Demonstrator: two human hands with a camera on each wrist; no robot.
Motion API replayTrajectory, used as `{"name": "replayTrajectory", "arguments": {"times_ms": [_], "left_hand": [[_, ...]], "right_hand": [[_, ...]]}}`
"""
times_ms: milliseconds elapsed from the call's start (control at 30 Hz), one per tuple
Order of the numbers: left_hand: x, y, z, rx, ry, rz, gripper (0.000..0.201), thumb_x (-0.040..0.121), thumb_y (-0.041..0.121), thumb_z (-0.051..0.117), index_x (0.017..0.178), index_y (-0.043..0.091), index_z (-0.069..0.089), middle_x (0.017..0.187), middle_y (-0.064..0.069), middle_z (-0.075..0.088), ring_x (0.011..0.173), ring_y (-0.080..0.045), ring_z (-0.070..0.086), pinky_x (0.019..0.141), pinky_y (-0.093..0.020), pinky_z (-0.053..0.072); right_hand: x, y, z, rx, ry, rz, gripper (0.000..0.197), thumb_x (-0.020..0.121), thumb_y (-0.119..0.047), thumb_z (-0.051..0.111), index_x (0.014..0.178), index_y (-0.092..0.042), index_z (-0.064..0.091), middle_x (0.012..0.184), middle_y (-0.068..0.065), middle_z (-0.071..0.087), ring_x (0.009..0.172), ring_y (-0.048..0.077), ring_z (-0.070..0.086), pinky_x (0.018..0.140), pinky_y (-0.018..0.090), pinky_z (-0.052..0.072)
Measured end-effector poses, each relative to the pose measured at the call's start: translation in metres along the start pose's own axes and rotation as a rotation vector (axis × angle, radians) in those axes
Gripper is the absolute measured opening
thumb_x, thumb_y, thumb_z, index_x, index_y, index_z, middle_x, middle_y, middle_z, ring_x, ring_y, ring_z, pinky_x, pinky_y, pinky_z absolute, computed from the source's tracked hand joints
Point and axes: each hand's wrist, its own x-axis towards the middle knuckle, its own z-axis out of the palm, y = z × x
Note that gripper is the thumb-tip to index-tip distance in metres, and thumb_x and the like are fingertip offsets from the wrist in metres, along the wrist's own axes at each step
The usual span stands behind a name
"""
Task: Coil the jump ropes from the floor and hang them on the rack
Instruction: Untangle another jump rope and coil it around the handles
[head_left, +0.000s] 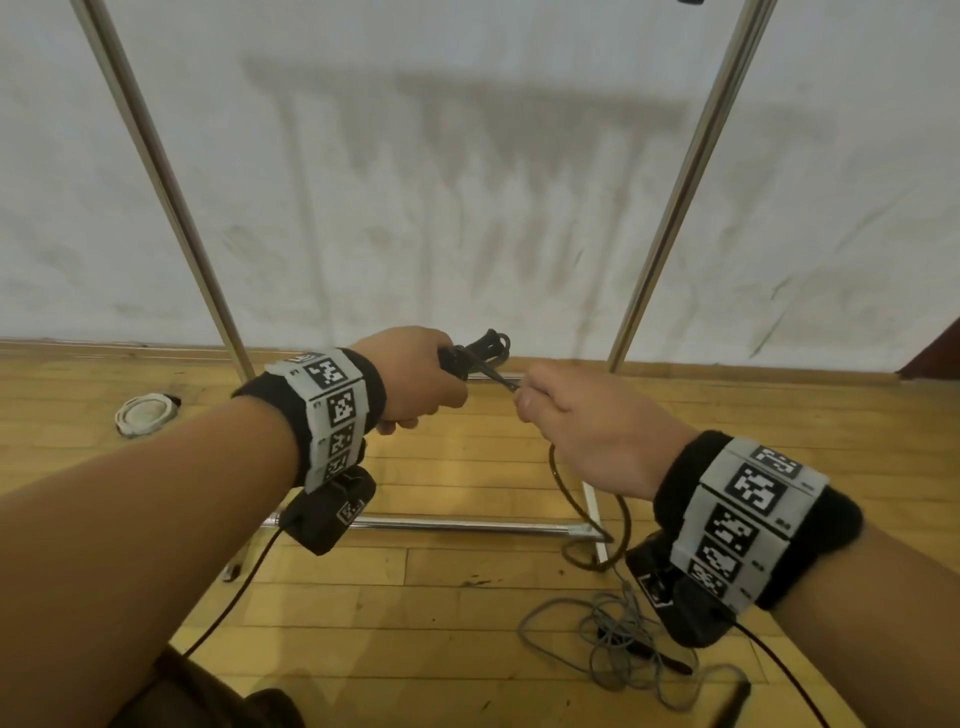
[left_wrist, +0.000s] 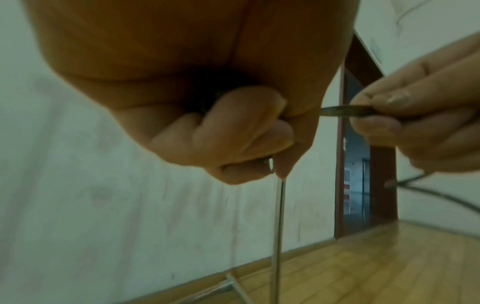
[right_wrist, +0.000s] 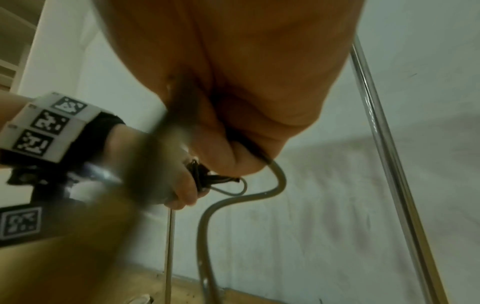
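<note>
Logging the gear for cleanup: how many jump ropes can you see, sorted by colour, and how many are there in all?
Dark brown jump rope, held between left hand and right hand: 1
Grey jump rope, tangled on the wooden floor: 1
Total: 2

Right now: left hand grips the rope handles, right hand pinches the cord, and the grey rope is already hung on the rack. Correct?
One error: the grey rope is not on the rack; the head view shows it tangled on the floor. The rest holds: left hand grips the handles, right hand pinches the cord.
</note>
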Motion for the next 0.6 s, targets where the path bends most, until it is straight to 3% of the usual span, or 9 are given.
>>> {"name": "replayTrajectory", "arguments": {"times_ms": [67, 133, 233, 300, 367, 433, 500, 533, 600], "left_hand": [[0.001, -0.003, -0.001, 0.053, 0.019, -0.006, 0.013, 0.089, 0.027, 0.072, 0.097, 0.028, 0.063, 0.078, -0.005, 0.069, 0.050, -0.018, 0.062, 0.042, -0.023, 0.048], [0.001, -0.003, 0.000, 0.002, -0.006, -0.012, 0.014, 0.089, 0.026, 0.073, 0.100, 0.027, 0.064, 0.075, -0.004, 0.068, 0.047, -0.016, 0.060, 0.042, -0.023, 0.047], [-0.001, 0.000, -0.002, -0.270, -0.148, 0.055, 0.018, 0.090, 0.023, 0.077, 0.105, 0.030, 0.070, 0.064, 0.001, 0.063, 0.043, -0.014, 0.051, 0.040, -0.024, 0.043], [-0.009, 0.003, -0.006, -0.443, -0.265, 0.137, 0.016, 0.089, 0.022, 0.080, 0.095, 0.036, 0.074, 0.066, 0.000, 0.061, 0.043, -0.014, 0.047, 0.038, -0.023, 0.040], [-0.020, 0.007, -0.011, -0.556, -0.409, 0.212, 0.013, 0.088, 0.027, 0.082, 0.086, 0.038, 0.076, 0.068, 0.000, 0.060, 0.043, -0.012, 0.045, 0.037, -0.022, 0.039], [-0.032, 0.016, -0.010, -0.590, -0.543, 0.268, 0.009, 0.088, 0.046, 0.081, 0.086, 0.039, 0.076, 0.067, 0.002, 0.059, 0.042, -0.010, 0.045, 0.037, -0.020, 0.040], [-0.039, 0.026, -0.003, -0.490, -0.584, 0.304, 0.035, 0.089, 0.065, 0.071, 0.093, 0.031, 0.077, 0.065, 0.004, 0.058, 0.042, -0.011, 0.044, 0.039, -0.020, 0.041], [-0.042, 0.029, 0.001, -0.420, -0.583, 0.318, 0.042, 0.091, 0.065, 0.069, 0.098, 0.024, 0.077, 0.064, 0.003, 0.058, 0.042, -0.012, 0.044, 0.040, -0.021, 0.041], [-0.045, 0.034, 0.010, -0.301, -0.584, 0.310, 0.027, 0.094, 0.052, 0.070, 0.097, 0.026, 0.075, 0.065, -0.001, 0.059, 0.043, -0.015, 0.047, 0.041, -0.024, 0.043]], "right_hand": [[-0.001, 0.000, -0.001, 0.007, -0.020, 0.000, 0.026, 0.109, -0.035, 0.037, 0.105, -0.023, 0.060, 0.088, -0.001, 0.064, 0.076, 0.014, 0.056, 0.063, 0.027, 0.042], [-0.002, -0.001, 0.004, 0.003, -0.043, -0.006, 0.027, 0.109, -0.036, 0.036, 0.104, -0.022, 0.059, 0.084, -0.001, 0.061, 0.071, 0.013, 0.053, 0.061, 0.028, 0.041], [-0.003, 0.003, 0.012, 0.031, -0.112, 0.009, 0.026, 0.109, -0.036, 0.037, 0.101, -0.022, 0.056, 0.074, -0.005, 0.056, 0.062, 0.010, 0.051, 0.060, 0.030, 0.044], [-0.004, 0.010, 0.012, 0.121, -0.178, 0.025, 0.025, 0.109, -0.034, 0.037, 0.101, -0.021, 0.056, 0.069, -0.001, 0.061, 0.058, 0.011, 0.060, 0.067, 0.035, 0.055], [-0.002, 0.018, 0.009, 0.149, -0.216, 0.018, 0.024, 0.109, -0.032, 0.038, 0.101, -0.020, 0.057, 0.072, 0.003, 0.071, 0.066, 0.011, 0.068, 0.084, 0.038, 0.057], [0.003, 0.023, 0.008, 0.111, -0.213, -0.003, 0.023, 0.109, -0.032, 0.041, 0.100, -0.022, 0.059, 0.083, -0.001, 0.076, 0.083, 0.008, 0.069, 0.095, 0.038, 0.053], [0.007, 0.027, 0.008, 0.140, -0.203, -0.040, 0.019, 0.108, -0.030, 0.045, 0.107, -0.026, 0.063, 0.092, -0.003, 0.075, 0.092, 0.006, 0.067, 0.097, 0.035, 0.052], [0.009, 0.030, 0.008, 0.141, -0.211, -0.067, 0.021, 0.107, -0.030, 0.046, 0.116, -0.026, 0.064, 0.099, -0.003, 0.074, 0.096, 0.006, 0.067, 0.098, 0.033, 0.053], [0.013, 0.035, 0.007, -0.061, -0.259, -0.092, 0.027, 0.107, -0.030, 0.045, 0.127, -0.023, 0.062, 0.111, -0.002, 0.071, 0.103, 0.012, 0.064, 0.108, 0.031, 0.045]]}}
